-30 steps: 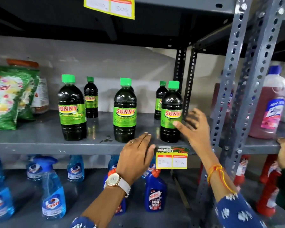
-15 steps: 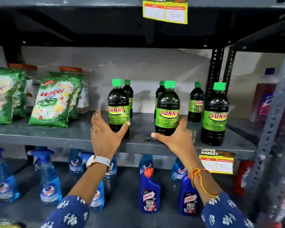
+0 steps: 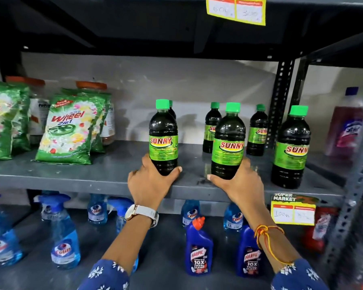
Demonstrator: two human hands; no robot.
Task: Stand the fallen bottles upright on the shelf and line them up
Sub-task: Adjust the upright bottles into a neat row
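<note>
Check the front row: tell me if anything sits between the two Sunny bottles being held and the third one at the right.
Nothing visible does. The left hand grips one Sunny bottle, the right hand another. Bare shelf lies between that bottle and the front right bottle; the smaller bottles stand farther back.

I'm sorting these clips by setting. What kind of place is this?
Most likely a supermarket or grocery aisle. A yellow price tag printed "SUPER MARKET" hangs on the grey metal shelf, and identical goods stand in rows: Sunny bottles, Wheel detergent packs and Colin spray bottles below.
</note>
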